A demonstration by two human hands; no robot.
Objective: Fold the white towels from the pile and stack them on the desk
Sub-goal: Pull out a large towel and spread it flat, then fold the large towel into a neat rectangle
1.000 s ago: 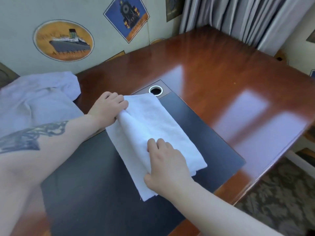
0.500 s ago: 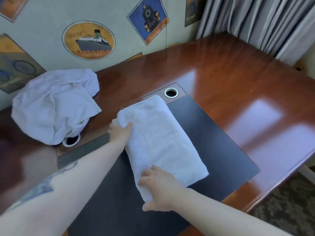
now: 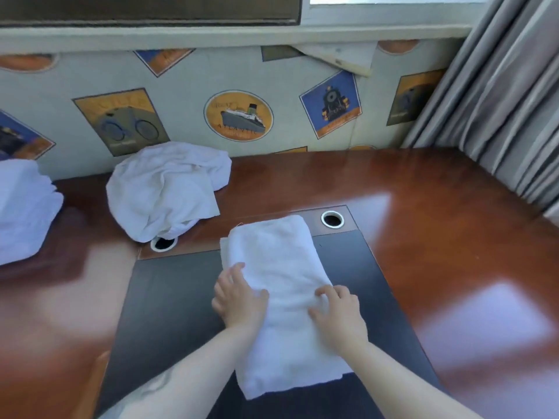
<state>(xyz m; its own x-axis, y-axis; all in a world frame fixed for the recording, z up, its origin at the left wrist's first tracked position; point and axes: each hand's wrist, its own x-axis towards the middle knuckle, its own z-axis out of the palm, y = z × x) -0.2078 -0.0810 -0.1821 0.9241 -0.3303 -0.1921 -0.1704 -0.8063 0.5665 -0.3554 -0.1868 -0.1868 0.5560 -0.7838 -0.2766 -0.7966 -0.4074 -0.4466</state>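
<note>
Right now a white terry towel, folded into a long soft-edged rectangle, lies lengthwise on the dark matte inlay set into the middle of the desk, its far end reaching over the inlay's back edge onto the brown strip between two metal-ringed cable holes. Its nap looks plush and slightly lumpy, and a thinner under-layer shows along the left side and at the near edge.

Both hands are on the towel's middle. The left hand lies palm down over the left edge, fingers spread and fairly straight, pressing on the cloth rather than gripping it. The right hand sits at the right edge with its fingers bent, their tips digging into the pile; whether it has a fold pinched cannot be told. Both forearms come up from the bottom of the view and angle inward.

Behind and to the left, a crumpled heap of white towels rests on the glossy reddish wood, partly covering the left cable hole. Further left, at the frame's edge, sits another mass of white towelling. Wallpaper printed with ship, bicycle and locomotive labels backs the desk, and a grey pleated curtain hangs on the right.
</note>
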